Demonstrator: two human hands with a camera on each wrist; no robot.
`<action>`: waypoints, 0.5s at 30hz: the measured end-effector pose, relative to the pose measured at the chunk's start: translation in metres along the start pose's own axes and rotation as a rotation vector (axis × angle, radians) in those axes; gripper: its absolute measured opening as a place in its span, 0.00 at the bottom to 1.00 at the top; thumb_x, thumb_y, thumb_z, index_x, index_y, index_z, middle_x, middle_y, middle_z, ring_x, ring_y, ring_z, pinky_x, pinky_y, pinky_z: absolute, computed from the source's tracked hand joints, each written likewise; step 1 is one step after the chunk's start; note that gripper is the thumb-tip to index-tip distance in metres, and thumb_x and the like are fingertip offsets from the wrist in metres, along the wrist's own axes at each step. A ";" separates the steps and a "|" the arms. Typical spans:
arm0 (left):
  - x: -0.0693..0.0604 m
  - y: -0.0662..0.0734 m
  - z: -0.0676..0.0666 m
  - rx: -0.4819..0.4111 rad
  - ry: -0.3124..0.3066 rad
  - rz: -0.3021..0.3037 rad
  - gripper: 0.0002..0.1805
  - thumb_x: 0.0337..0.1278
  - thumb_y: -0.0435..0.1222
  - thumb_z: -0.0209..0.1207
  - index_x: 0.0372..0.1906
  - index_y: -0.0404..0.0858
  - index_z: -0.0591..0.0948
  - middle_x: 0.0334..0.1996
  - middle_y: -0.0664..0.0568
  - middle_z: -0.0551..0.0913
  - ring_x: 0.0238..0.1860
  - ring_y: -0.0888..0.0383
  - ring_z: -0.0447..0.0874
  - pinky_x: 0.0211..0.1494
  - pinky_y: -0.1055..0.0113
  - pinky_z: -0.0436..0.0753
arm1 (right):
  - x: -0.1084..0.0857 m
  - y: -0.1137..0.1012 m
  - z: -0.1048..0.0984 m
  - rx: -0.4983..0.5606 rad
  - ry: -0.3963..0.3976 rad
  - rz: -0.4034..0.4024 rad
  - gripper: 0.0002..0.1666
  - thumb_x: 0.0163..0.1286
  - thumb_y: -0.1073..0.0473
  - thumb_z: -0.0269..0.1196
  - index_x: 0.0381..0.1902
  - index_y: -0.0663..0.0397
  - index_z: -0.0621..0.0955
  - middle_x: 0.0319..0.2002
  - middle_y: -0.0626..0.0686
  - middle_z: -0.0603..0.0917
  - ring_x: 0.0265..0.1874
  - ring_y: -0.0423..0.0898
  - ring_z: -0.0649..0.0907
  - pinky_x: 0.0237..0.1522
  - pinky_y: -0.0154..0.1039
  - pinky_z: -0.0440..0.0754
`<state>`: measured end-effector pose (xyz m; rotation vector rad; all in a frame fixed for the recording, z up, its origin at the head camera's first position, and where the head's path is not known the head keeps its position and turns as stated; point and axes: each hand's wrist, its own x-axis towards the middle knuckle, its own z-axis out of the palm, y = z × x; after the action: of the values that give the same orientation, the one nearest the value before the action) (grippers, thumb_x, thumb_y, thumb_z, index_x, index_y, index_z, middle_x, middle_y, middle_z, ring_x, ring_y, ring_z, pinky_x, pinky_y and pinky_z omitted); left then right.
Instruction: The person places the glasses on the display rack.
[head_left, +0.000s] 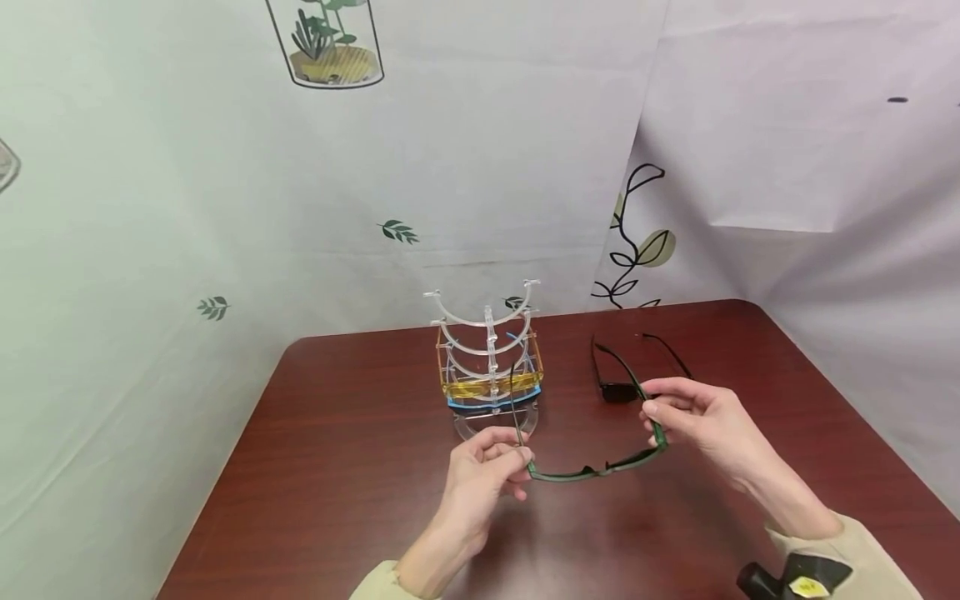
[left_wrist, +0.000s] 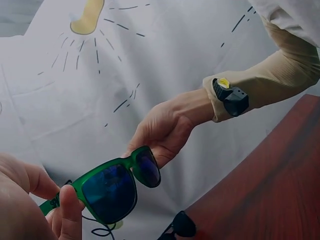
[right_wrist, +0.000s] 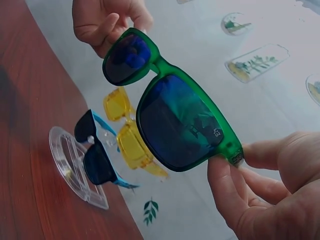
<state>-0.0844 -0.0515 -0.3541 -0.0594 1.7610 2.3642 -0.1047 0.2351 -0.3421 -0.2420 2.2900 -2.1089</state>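
Green-framed sunglasses with dark blue lenses are held above the table between both hands, temples unfolded and pointing away. My left hand pinches them at the left hinge, and my right hand pinches the right temple close to its hinge. Just beyond the left hand stands a clear plastic display rack. Yellow glasses sit on it, with blue-framed dark sunglasses below them. Black sunglasses lie on the table behind the right hand, partly hidden by it.
The dark red wooden table ends at a pale cloth backdrop printed with plants, which also hangs at both sides. The rack's upper curved arms hold no glasses. A black wrist camera is strapped over the right sleeve.
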 end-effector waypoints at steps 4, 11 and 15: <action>-0.001 0.006 -0.005 0.015 0.005 0.011 0.10 0.48 0.23 0.63 0.39 0.29 0.80 0.25 0.50 0.84 0.22 0.62 0.80 0.22 0.73 0.79 | 0.004 -0.003 0.008 -0.025 0.004 0.019 0.15 0.69 0.66 0.66 0.52 0.65 0.80 0.34 0.55 0.88 0.30 0.47 0.87 0.34 0.41 0.88; -0.002 0.013 -0.016 0.032 0.029 0.028 0.10 0.49 0.24 0.62 0.39 0.29 0.80 0.25 0.50 0.83 0.22 0.62 0.79 0.21 0.74 0.78 | 0.011 -0.007 0.021 -0.008 -0.010 0.016 0.15 0.68 0.66 0.67 0.51 0.65 0.81 0.33 0.55 0.87 0.30 0.47 0.87 0.34 0.43 0.88; -0.002 0.017 -0.021 0.038 0.047 0.039 0.09 0.49 0.23 0.61 0.38 0.30 0.80 0.25 0.50 0.83 0.22 0.62 0.78 0.21 0.73 0.78 | 0.016 -0.010 0.027 -0.023 -0.016 0.019 0.20 0.68 0.65 0.67 0.54 0.71 0.78 0.33 0.55 0.87 0.30 0.47 0.87 0.34 0.42 0.88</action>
<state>-0.0873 -0.0767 -0.3437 -0.0771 1.8444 2.3740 -0.1162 0.2052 -0.3336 -0.2359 2.2994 -2.0656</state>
